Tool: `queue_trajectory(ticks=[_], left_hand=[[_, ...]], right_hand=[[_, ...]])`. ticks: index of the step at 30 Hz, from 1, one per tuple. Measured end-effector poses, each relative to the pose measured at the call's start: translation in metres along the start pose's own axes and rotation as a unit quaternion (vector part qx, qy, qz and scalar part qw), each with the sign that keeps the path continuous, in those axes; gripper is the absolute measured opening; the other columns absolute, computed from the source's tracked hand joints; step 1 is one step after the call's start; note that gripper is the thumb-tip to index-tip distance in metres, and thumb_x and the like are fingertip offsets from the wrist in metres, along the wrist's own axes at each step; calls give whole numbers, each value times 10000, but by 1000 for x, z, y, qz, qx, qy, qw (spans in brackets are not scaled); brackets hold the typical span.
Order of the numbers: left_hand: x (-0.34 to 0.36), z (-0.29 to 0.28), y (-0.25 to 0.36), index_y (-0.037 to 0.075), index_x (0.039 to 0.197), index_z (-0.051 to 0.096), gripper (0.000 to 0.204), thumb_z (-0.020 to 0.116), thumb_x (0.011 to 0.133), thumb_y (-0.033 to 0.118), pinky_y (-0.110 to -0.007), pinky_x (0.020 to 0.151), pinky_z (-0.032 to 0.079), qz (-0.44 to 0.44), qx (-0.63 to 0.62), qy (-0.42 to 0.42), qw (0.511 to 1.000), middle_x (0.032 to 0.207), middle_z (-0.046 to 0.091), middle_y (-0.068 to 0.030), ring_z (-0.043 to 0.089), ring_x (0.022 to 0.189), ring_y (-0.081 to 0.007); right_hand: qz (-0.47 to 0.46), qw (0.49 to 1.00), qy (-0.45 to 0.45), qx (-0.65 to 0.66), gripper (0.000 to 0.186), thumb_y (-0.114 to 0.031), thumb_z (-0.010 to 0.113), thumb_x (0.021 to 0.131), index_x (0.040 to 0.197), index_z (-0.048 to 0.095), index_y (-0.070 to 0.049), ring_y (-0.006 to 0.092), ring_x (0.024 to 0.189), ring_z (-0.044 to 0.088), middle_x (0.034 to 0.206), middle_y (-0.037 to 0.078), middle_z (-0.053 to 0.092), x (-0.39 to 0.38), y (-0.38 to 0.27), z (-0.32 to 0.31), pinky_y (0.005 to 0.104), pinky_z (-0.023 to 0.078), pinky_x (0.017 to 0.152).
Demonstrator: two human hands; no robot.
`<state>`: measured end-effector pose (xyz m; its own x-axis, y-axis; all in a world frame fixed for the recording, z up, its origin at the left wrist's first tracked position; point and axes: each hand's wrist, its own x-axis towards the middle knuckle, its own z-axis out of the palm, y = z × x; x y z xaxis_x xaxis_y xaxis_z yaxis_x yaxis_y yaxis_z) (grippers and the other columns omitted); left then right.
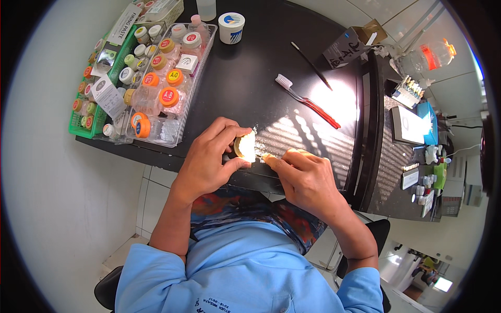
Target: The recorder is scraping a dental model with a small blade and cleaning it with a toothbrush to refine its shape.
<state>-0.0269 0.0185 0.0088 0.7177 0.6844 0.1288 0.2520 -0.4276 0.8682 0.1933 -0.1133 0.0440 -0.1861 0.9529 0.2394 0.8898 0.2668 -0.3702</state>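
Close to the table's front edge, my left hand grips a small cream-coloured plaster cast, thumb below and fingers above. Strong sunlight washes out the cast's right face, so its detail is lost. Just right of it, my right hand is closed in a pinch around a thin small tool. Only the tool's tip end shows, pointing at the cast's right side; whether it touches I cannot tell. Pale crumbs and dust lie on the black tabletop around the cast.
A clear plastic basket of lidded jars stands left, beside a green basket of small bottles. A white tub is at the back. A red-handled toothbrush, a thin brush and a dark open box lie right.
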Motion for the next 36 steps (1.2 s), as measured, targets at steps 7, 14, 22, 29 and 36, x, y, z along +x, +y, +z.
queue_trajectory(ticks=[7, 14, 22, 29, 36], left_hand=[[0, 3, -3, 47, 1364, 732, 641, 944, 760, 77, -338, 828, 561, 5, -10, 11, 1000, 1240, 645, -115, 653, 919, -209], [-1, 1, 0, 43, 1337, 711, 579, 924, 800, 81, -387, 851, 608, 11, 4, 4, 1000, 1253, 646, -122, 694, 1022, -286], [-2, 3, -2, 19, 1245, 638, 535, 925, 794, 33, -348, 896, 572, 51, 39, 19, 998, 1293, 647, -138, 690, 1070, -229], [19, 14, 0, 33, 1405, 541, 615, 876, 892, -19, -322, 974, 624, 17, -204, 65, 977, 1309, 620, -118, 712, 1118, -172], [107, 35, 29, 30, 1571, 517, 685, 796, 952, -56, -300, 1005, 615, 25, -378, -4, 926, 1240, 661, -56, 712, 1095, -130]], right_hand=[[-2, 1000, -10, 0, 408, -22, 756, 786, 1185, 773, -108, 248, 724, 700, 846, 45, 579, 1, 2, -1, 393, 534, 556], [-5, 1000, -9, 9, 373, -23, 762, 814, 1181, 776, -90, 250, 706, 696, 832, 54, 598, 2, 1, -2, 408, 524, 551], [7, 995, 85, 55, 351, -33, 787, 937, 1285, 763, -71, 271, 645, 656, 813, 76, 598, 0, 8, -35, 408, 540, 575], [19, 988, 114, 107, 219, -33, 746, 980, 1198, 740, -23, 322, 721, 721, 955, 143, 733, 14, 44, -81, 407, 571, 666], [106, 962, 214, 132, 228, -48, 726, 1027, 1244, 661, -26, 193, 614, 646, 813, 114, 697, 34, 98, -102, 343, 501, 590]])
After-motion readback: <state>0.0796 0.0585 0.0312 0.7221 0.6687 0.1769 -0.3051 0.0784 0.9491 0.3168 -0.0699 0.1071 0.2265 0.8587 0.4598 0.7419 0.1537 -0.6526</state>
